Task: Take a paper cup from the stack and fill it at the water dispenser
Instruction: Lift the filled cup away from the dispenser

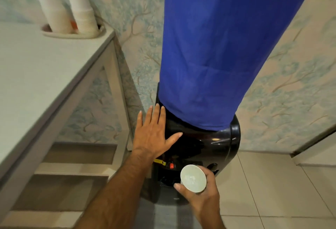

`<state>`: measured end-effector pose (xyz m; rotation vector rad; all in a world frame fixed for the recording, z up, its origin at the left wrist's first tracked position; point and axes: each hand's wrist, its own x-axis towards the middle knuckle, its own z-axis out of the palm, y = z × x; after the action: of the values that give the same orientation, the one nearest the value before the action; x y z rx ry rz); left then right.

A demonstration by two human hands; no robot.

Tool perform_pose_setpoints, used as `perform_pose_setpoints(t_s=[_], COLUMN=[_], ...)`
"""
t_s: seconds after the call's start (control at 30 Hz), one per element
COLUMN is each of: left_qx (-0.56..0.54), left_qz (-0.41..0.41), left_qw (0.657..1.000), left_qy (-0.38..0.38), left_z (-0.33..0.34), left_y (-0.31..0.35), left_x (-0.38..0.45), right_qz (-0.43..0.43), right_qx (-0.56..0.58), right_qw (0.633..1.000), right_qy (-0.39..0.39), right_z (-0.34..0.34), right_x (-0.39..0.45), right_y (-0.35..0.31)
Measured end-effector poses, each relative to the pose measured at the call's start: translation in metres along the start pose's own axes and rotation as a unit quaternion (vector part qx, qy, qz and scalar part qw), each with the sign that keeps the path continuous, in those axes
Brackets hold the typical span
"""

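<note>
Two hands working: right hand [201,195] is gripping a paper cup [193,178] in front of the black water dispenser [200,148], near its red tap [171,165]. Left hand [151,135] is lying flat, fingers spread, on the dispenser top. Cup stacks [67,8] are sitting on the table [45,75].

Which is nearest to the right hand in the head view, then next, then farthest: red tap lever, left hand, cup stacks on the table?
From the right hand, which holds the paper cup:
1. Red tap lever, just up-left of it on the front of the dispenser.
2. Left hand, flat on the dispenser's top, higher and to the left.
3. Cup stacks, on a tray at the far corner of the table.
</note>
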<state>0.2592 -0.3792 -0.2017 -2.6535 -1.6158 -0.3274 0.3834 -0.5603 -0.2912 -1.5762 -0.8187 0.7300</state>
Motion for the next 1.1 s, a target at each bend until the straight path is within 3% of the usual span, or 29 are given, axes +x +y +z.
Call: perform_pose_setpoints(t_s=[0.4, 0.73, 1.1], left_qx=[0.037, 0.049, 0.022], left_qz=[-0.062, -0.162, -0.269], left_qw=[0.997, 0.983, 0.961], left_qy=[0.040, 0.066, 0.058], left_z=[-0.126, -0.199, -0.240], left_y=[-0.069, -0.158, -0.232], left_x=[0.001, -0.028, -0.089], right_qz=[-0.043, -0.102, -0.128], right_qx=[0.035, 0.051, 0.032], right_qw=[0.995, 0.983, 0.966], right_qy=[-0.086, -0.147, -0.223], right_z=[0.053, 0.136, 0.225], right_x=[0.033, 0.059, 0.040], right_y=[-0.157, -0.279, -0.336])
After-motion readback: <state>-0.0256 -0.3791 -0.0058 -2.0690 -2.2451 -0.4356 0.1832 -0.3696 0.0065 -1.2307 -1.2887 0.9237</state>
